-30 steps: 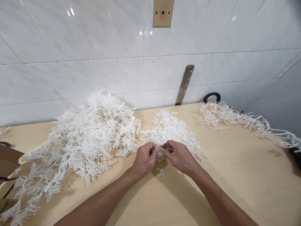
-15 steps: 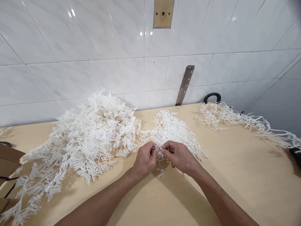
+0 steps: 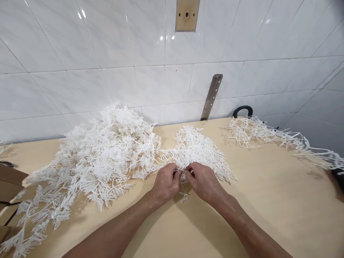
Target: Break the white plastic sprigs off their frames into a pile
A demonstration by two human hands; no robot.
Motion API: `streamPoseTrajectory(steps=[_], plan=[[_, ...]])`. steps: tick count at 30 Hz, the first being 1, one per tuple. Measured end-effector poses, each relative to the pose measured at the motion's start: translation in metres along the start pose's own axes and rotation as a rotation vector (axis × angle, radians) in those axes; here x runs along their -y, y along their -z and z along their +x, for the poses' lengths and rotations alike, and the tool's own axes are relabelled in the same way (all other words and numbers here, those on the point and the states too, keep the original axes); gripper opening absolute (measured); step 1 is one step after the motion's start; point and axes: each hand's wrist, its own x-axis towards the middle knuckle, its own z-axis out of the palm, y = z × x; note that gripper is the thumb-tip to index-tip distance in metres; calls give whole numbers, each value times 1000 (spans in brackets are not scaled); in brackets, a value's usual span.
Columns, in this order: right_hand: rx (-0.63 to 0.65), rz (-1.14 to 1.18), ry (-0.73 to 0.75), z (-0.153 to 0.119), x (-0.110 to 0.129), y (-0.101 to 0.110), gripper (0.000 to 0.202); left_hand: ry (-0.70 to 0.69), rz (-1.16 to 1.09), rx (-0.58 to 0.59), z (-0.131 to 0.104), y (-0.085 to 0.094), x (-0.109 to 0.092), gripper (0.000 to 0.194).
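My left hand (image 3: 167, 181) is closed, thumb against forefinger, pinching a thin white plastic sprig (image 3: 183, 167). Just to its right, my right hand (image 3: 202, 180) pinches at the same sprig, and the fingertips of both hands nearly meet. The exact grip is partly hidden by the fingers. Behind the hands spreads a smaller heap of short white sprigs (image 3: 204, 148). A few loose bits (image 3: 184, 196) lie on the table below the fingertips. To the left rises a large tangled pile of white feathery plastic branches (image 3: 113, 150).
Bare white stems (image 3: 271, 134) trail across the right side of the wooden table (image 3: 290, 200). A black curved handle (image 3: 242, 108) stands behind them. Against the tiled wall leans a perforated metal strip (image 3: 211, 96). Cardboard boxes (image 3: 10, 182) sit at the left edge.
My right hand has turned slightly and its fingers have drawn in closer to the sprig. My left hand has barely moved. The piles look the same.
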Motion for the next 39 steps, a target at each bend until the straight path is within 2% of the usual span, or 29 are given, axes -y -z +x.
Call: streamPoseTrajectory(steps=[2,5,7,10,12,16,18,22,25,32,39], plan=[[-54,-118,71,0,0,-6,20,9,49,6,0,-1,1,23],[-98,-155,91,0,2,-10,18,55,47,9,1,-1,-1,24],[-106,-112,35,0,6,-8,15,84,6,12,1,0,-3,25],[-49,18,-113,2,12,-4,11,119,-83,2,2,2,-6,26],[-34,68,-145,3,14,-4,10,124,-130,-15,1,2,-7,26],[-211,-42,0,8,4,-6,12,130,-209,-12,-2,0,-9,25],[-282,-61,-38,11,-4,-2,11,138,-275,25,-3,-1,-10,25],[-310,74,-148,11,-13,14,11,168,-405,31,0,0,-6,31],[-273,134,-121,9,-11,20,16,182,-409,-14,3,1,-1,34],[-33,314,-96,5,-1,14,32,113,-251,-84,1,1,-2,25],[100,535,-158,5,3,9,24,18,-149,-140,-3,-1,-3,21]])
